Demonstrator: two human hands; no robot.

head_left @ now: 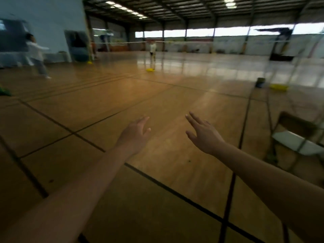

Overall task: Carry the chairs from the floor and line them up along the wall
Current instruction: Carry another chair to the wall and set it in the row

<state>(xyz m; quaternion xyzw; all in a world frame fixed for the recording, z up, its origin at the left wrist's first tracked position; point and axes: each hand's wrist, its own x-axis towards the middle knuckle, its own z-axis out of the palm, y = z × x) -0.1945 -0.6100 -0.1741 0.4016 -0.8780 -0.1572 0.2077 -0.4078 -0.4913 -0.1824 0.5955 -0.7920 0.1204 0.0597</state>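
A folding chair (296, 137) with a white seat and a brown backrest stands on the wooden floor at the right edge of the head view. Both my arms reach forward over the floor. My left hand (135, 135) is empty, its fingers relaxed and slightly spread. My right hand (203, 134) is also empty, with straight spread fingers. The chair is well to the right of my right hand and neither hand touches it. The picture is blurred.
A wide wooden sports floor (157, 102) with dark court lines lies ahead. A person (37, 55) moves at the far left, another person (152, 50) stands by a net. Yellow net bases (278, 87) and a dark container (260, 82) sit on the right.
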